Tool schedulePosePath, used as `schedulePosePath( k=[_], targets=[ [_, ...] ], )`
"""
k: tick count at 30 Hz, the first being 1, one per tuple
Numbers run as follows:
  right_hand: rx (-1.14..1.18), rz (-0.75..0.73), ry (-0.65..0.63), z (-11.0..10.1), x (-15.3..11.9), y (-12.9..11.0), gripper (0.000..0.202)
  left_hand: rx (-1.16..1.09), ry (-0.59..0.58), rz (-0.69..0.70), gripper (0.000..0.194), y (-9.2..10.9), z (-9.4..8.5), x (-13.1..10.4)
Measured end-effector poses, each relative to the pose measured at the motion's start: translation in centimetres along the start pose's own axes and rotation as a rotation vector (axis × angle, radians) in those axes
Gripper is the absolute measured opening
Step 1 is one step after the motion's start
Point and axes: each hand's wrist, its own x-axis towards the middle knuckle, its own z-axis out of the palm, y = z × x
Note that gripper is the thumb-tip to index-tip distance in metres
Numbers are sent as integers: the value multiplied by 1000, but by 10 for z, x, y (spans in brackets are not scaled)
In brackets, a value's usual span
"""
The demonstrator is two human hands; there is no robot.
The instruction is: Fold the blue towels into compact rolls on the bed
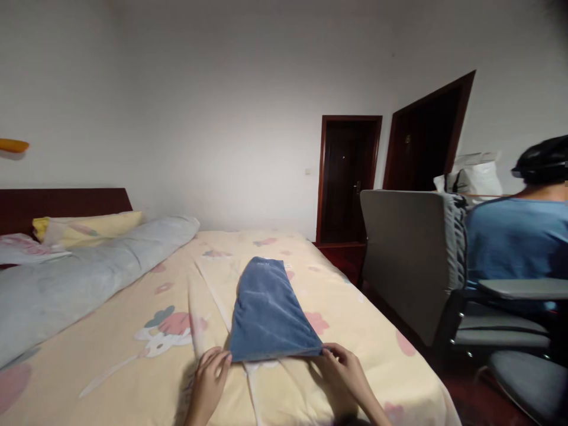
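Blue cloth [266, 313] lies on the bed [146, 378], nearer its right edge than the headboard [66, 198]; the left hand [210, 376] pinches the cloth's near-left corner, the right hand [344, 364] its near-right corner. Past that right edge shows a white bag [481, 177], contents hidden.

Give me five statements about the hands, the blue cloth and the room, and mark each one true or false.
1. The left hand grips the near left corner of the blue cloth. True.
2. The right hand is well away from the blue cloth. False: it grips the near right corner.
3. The blue cloth looks wider at its far end than at its near edge. False: it looks narrower at the far end.
4. A long grey bundle of bedding lies on the left part of the bed. True.
5. The person in a blue top faces the camera. False: their back is turned to it.
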Motion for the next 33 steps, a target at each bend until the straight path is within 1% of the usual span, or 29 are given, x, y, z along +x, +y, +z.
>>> schedulePosePath(
  k=[1,2,3,5,7,8,9,10,13,16,19,20,22,24,26,28,30,33],
  targets=[
    [-36,-7,-2,-5,-7,1,47,32,30,17,18,-2,-6,-6],
    [-69,-19,-22,-9,-14,2,47,61,35,28,17,-3,-12,-12],
    [-99,-34,-56,-11,-22,4,46,97,9,41,16,-3,-16,-19],
    [-160,-55,-133,-13,-37,8,43,180,-115,74,16,0,-20,-32],
    [-222,-57,-170,-13,-49,13,42,238,-254,93,17,5,-23,-40],
    [-245,-52,-175,-13,-54,14,42,239,-302,91,18,8,-25,-42],
    [-260,-45,-179,-14,-58,15,42,224,-323,83,19,11,-27,-44],
    [-267,-41,-187,-16,-62,14,42,201,-324,67,19,13,-29,-45],
    [-265,-26,-222,-23,-70,8,40,91,-264,-22,20,13,-38,-48],
    [-243,-32,-229,-29,-65,-6,35,-35,-240,-109,24,11,-38,-45],
    [-143,-95,-217,-25,-39,-21,29,-100,-271,-152,25,14,-26,-30],
    [-94,-84,-225,-21,-28,-23,30,-105,-280,-166,26,16,-20,-24],
    [-14,11,-247,-11,-8,-19,36,-100,-290,-192,30,17,-9,-14],
    [-26,117,-248,-3,2,-6,39,-57,-297,-209,35,15,-2,-11],
    [-118,159,-228,-1,1,10,38,5,-310,-214,37,9,-1,-15],
    [-188,162,-229,-5,-6,20,38,52,-318,-219,37,2,-5,-22],
    [-187,180,-242,-12,-14,22,41,53,-307,-228,36,-4,-10,-27],
    [-145,215,-251,-20,-21,16,45,54,-274,-239,35,-9,-14,-32]
  ],
)
